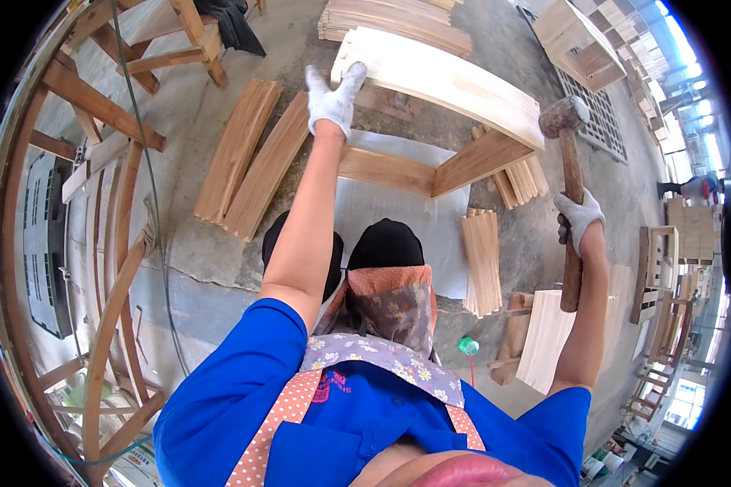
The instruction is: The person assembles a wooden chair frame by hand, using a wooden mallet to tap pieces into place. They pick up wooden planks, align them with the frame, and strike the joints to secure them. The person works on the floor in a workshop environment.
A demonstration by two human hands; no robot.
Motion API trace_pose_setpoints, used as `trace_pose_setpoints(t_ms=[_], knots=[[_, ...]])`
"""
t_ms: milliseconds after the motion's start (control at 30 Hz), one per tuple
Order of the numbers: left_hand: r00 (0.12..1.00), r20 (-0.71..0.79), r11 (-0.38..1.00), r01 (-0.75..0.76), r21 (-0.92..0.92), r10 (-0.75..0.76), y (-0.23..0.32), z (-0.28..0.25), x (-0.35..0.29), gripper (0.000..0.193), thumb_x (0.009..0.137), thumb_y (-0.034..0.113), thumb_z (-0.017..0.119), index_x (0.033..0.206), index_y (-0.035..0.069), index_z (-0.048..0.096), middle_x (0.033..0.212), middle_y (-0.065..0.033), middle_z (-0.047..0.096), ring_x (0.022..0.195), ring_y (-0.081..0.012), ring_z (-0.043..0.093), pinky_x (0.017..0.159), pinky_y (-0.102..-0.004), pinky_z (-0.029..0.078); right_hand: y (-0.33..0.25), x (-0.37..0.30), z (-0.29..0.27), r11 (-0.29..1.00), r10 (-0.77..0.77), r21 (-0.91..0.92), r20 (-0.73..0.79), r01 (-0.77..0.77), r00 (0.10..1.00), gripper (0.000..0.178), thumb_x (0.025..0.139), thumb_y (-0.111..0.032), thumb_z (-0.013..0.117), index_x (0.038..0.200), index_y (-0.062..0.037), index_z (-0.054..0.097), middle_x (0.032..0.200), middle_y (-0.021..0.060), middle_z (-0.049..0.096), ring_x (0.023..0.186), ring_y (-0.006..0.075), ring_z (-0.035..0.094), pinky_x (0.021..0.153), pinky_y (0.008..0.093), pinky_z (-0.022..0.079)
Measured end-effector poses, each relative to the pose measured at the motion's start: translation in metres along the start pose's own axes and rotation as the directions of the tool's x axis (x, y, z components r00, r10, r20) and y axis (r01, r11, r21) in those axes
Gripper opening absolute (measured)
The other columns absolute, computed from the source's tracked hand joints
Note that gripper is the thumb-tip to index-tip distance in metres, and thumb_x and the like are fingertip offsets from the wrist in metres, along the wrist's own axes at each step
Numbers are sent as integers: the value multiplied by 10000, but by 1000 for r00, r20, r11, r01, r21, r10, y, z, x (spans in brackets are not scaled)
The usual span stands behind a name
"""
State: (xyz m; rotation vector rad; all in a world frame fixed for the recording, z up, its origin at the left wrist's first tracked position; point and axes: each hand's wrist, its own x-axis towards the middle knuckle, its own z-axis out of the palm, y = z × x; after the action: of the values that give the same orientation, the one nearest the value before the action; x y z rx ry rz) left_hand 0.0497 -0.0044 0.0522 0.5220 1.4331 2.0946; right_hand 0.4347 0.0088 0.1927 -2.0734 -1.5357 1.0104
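My left hand (333, 99), in a pale glove, grips the left end of a light wooden board (455, 77), with the thumb over its edge. This board forms the top of a box-like wooden frame. Darker boards, a lower board (386, 169) and a right side board (483, 159), meet at a corner below it. On the right, my gloved right hand (581, 217) is closed round the handle of a mallet (572, 162). The mallet's thick head is raised, just beyond the frame's right corner. The frame's left side is partly hidden behind my left hand and forearm.
Under the frame lies a pale sheet (357, 211). Stacked wooden slats (240, 150) lie to the left, more slats (481, 260) to the right, and board piles (390, 28) at the far side. A wooden rack (122, 243) stands left; an assembled box frame (577, 40) stands far right.
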Motion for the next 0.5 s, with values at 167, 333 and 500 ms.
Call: trace_pose_setpoints(t_ms=[167,333,500], knots=[[994,30,979,98,178,-105,11,3,-1,1000,680,446,806,1418,-24,322,1355,-236,469,1186,-283,520,966,-337,432,-49,-48,46,975,-179,150,93,164,979,276,821,-203,685,1030,-60,574,629,6,497,446,92,445,380,260,381],[999,-50,887,27,461,-5,-2,12,-4,851,663,497,774,1305,12,499,1203,-229,568,1110,-366,543,977,-395,429,-95,-66,115,958,-278,142,267,248,923,280,818,-210,685,1005,-27,585,626,-4,492,472,73,461,399,242,380],[1000,-13,828,3,561,5,14,22,-22,848,672,547,739,1308,39,500,1235,-206,554,1161,-339,498,1006,-381,395,-149,-55,152,934,-356,110,335,339,872,329,817,-270,711,967,-18,562,635,24,519,471,99,482,411,266,399]])
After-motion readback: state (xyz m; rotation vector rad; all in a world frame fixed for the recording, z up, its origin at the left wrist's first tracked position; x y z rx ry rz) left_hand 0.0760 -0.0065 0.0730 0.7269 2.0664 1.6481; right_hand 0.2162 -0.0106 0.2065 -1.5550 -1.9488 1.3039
